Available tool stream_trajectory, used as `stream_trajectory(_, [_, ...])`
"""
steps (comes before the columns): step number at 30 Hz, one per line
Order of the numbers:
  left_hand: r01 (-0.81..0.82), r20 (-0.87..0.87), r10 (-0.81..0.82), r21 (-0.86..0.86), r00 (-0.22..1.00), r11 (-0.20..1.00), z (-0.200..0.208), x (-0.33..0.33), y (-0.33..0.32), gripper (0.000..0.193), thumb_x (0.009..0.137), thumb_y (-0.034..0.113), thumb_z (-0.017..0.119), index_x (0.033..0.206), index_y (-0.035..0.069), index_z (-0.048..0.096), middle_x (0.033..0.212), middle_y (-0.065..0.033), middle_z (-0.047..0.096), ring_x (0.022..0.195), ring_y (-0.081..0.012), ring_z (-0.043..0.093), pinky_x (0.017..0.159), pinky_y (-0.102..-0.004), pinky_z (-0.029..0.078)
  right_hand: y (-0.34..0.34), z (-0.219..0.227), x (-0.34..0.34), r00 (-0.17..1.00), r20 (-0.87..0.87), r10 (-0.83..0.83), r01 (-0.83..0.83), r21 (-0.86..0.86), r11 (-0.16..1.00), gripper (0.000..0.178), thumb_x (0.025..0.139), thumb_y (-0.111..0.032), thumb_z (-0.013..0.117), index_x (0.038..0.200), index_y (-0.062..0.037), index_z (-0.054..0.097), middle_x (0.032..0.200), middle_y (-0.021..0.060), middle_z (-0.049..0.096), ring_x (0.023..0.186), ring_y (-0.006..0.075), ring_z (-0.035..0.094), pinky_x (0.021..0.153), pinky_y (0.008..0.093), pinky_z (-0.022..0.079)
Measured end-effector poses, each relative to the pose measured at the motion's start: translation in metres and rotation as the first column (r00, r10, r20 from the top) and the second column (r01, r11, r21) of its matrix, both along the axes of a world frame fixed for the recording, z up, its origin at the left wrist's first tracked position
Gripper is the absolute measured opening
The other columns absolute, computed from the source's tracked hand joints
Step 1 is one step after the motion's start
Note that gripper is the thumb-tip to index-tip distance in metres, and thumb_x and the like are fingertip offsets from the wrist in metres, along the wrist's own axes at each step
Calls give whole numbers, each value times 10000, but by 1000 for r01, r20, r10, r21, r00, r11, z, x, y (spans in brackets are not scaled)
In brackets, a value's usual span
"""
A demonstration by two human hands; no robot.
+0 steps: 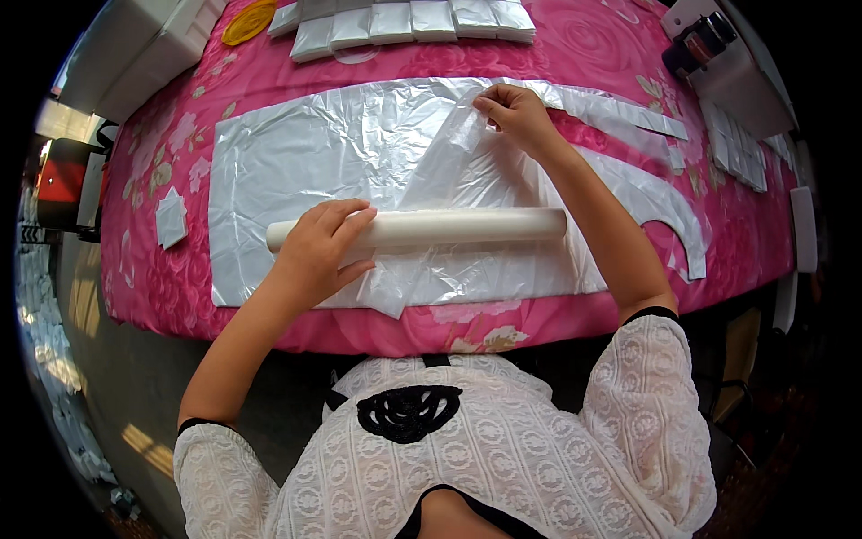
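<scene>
A stack of white plastic vest-style bags (287, 171) lies flat on the table, handle loops toward the right. Across its near part rests a long white roll (467, 226), lying left to right. My left hand (314, 247) lies over the roll's left end, fingers stretched along it and thumb apart. My right hand (519, 115) is closed in a pinch near the far edge of the bags. Between its fingertips is the corner of a thin translucent plastic sheet (456, 148), raised in a slanting fold. Where the sheet meets the roll is hard to make out.
A pink floral cloth (593, 40) covers the table. Folded white packets (391, 25) stand in rows at the back, more (734, 148) at the right. A small packet (171, 218) lies left. White boxes, a dark jar (699, 43) and yellow tape (248, 22) edge the table.
</scene>
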State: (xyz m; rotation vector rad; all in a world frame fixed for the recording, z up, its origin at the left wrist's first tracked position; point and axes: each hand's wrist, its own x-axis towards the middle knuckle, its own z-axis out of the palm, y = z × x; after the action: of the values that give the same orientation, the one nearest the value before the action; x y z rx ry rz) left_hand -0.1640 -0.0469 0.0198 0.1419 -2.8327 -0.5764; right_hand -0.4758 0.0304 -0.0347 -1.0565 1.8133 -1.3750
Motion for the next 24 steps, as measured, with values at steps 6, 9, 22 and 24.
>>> stream_trajectory(6, [312,121,-309,-2,943,950,-33,-3,20,673,731,420,600,1192,-40,432,1250,-181,435,1153,-314,429,977,-413,337,-10,-3,-2,999,-40,19,-14,136,991,175,819,-202,621,831,-27,620,661,-25,536,552,36,450,484,185,361])
stream_trajectory(9, [307,276,-276,-73,921,949,-37,0,35,794,753,520,515,1262,-66,349,1347,-211,318,1267,-326,290,1046,-437,215,-13,0,-3,999,-26,-20,24,161,987,182,818,-192,614,859,-15,619,673,-11,552,547,43,468,487,188,379])
stream_trajectory(22, [193,265,-171,-57,949,980,-40,6,67,833,695,574,546,1285,14,367,1367,-231,270,1292,-349,228,1045,-461,186,79,24,113,613,-728,307,-247,193,950,448,740,-171,642,1163,-88,523,1056,107,556,962,287,524,833,379,418])
stream_trajectory(24, [186,267,-166,-52,949,981,-41,7,70,828,699,571,542,1287,15,366,1372,-229,264,1294,-346,226,1046,-459,183,90,22,103,563,-803,197,-178,115,977,480,723,-108,641,1185,-118,513,1006,95,567,915,265,535,810,367,424])
